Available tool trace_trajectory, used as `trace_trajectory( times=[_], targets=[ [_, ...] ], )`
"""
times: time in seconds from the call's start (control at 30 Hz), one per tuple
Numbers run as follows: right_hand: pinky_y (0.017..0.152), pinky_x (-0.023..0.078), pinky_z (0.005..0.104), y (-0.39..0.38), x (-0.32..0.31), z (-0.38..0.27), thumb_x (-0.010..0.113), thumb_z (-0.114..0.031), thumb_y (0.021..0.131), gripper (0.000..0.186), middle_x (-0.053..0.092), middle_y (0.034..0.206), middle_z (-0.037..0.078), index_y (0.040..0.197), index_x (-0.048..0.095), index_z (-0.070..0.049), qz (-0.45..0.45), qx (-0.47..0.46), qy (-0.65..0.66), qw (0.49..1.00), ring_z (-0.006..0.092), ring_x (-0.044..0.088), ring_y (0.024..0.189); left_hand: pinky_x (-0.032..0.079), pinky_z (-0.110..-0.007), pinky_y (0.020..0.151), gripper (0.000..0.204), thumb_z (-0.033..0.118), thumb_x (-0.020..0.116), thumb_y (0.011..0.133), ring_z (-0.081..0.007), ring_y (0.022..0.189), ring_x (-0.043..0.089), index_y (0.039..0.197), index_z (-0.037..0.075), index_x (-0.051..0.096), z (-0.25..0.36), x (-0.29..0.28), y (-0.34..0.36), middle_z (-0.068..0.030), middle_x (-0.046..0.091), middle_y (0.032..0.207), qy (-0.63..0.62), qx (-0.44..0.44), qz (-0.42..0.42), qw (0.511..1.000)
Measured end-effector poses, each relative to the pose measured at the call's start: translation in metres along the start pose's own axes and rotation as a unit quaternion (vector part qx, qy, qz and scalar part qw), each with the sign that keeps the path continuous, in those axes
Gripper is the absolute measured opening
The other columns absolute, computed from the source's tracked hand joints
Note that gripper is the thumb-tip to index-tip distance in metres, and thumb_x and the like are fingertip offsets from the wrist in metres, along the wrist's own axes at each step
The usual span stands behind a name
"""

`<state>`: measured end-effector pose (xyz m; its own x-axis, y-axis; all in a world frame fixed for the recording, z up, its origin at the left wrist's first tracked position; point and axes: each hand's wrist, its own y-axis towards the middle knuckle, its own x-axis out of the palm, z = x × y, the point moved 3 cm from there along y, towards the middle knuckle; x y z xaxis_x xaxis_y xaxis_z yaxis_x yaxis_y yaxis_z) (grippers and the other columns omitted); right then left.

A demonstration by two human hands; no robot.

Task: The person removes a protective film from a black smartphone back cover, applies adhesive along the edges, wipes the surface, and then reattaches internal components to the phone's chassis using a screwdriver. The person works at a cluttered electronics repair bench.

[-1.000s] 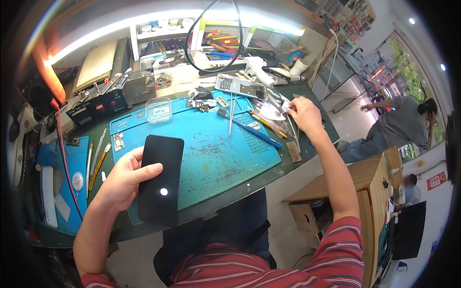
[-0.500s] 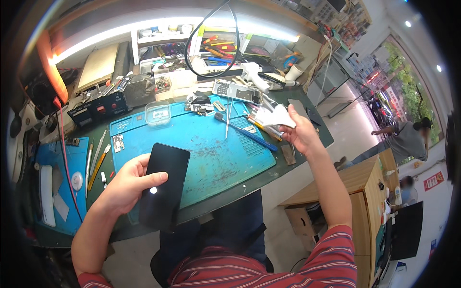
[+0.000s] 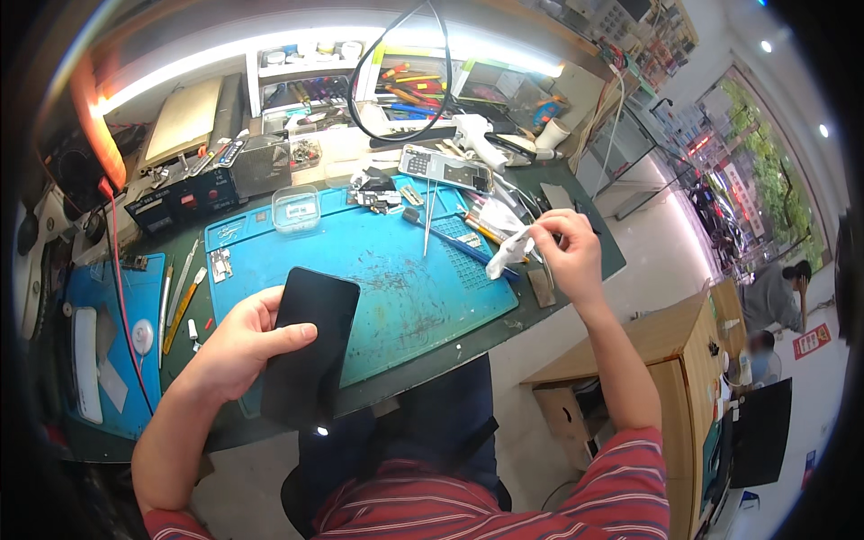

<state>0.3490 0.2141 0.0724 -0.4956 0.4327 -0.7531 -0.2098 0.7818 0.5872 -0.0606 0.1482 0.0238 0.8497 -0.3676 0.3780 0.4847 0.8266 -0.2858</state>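
My left hand [image 3: 236, 349] is closed round the side of a black smartphone [image 3: 310, 378], thumb lying on its dark, glossy front. The phone is held tilted above the near edge of the blue work mat [image 3: 396, 310]. To the right, my right hand [image 3: 574, 256] pinches one end of a crumpled white tissue or thin cloth [image 3: 507, 256], which hangs over the mat's right side. Under and behind the tissue lie a blue-handled brush [image 3: 450, 241] and more white crumpled material [image 3: 498, 214]. Tweezers [image 3: 429, 220] rest on the mat beside the brush.
An opened phone body [image 3: 445, 171] and small parts [image 3: 373, 191] lie at the mat's far edge. A clear plastic box [image 3: 296, 212] stands at the far left. Knives [image 3: 185, 310] lie left of the mat. A black cable loop [image 3: 445, 85] hangs overhead. Another person [image 3: 772, 301] is at the far right.
My right hand has turned over and drawn the white tissue down and leftward, so it now hangs from a pinch. The phone has barely moved. The other person has shifted position.
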Motion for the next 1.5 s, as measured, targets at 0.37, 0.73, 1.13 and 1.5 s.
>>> trace_trajectory(
  times=[0.37,0.73,1.13,1.5],
  targets=[
    [0.074,0.061,0.0243,-0.046,0.024,-0.024,0.074,-0.017,0.1,0.022,0.07,0.095,0.001,0.112,0.07,0.001,-0.28,0.476,0.549,0.627,0.0085,0.068,0.079,0.054,-0.031,0.101,0.048,0.007,0.075,0.096,-0.0117,0.11,0.069,0.141,-0.001,0.058,0.001,0.005,-0.001,-0.0067,0.07,0.128,-0.01,-0.008,-0.053,0.999],
    [0.094,0.06,0.0478,-0.06,0.055,-0.122,0.067,-0.014,0.094,0.014,0.069,0.091,0.011,0.09,0.055,-0.008,-0.091,0.236,0.762,0.596,0.0235,0.072,0.09,0.054,-0.028,0.099,0.054,0.006,0.074,0.098,-0.0099,0.115,0.063,0.147,-0.002,0.053,0.001,0.013,-0.014,-0.0047,0.067,0.132,0.052,-0.066,-0.164,0.983],
    [0.08,0.059,0.0347,-0.05,0.059,-0.15,0.063,0.014,0.083,0.037,0.073,0.105,0.013,0.113,0.077,-0.002,-0.068,-0.141,0.398,0.904,0.0272,0.072,0.093,0.051,-0.03,0.103,0.051,0.006,0.075,0.097,-0.011,0.117,0.063,0.144,-0.003,0.056,-0.001,0.015,-0.014,-0.0051,0.068,0.131,0.031,-0.101,-0.195,0.975],
    [0.078,0.06,0.0332,-0.053,0.071,-0.149,0.062,0.018,0.08,0.038,0.073,0.106,0.014,0.108,0.08,-0.002,-0.108,-0.136,0.473,0.863,0.0251,0.072,0.092,0.052,-0.03,0.102,0.05,0.005,0.074,0.097,-0.0114,0.116,0.063,0.143,-0.003,0.056,-0.007,0.015,-0.013,-0.0051,0.068,0.13,0.012,-0.115,-0.18,0.977]
  ],
)
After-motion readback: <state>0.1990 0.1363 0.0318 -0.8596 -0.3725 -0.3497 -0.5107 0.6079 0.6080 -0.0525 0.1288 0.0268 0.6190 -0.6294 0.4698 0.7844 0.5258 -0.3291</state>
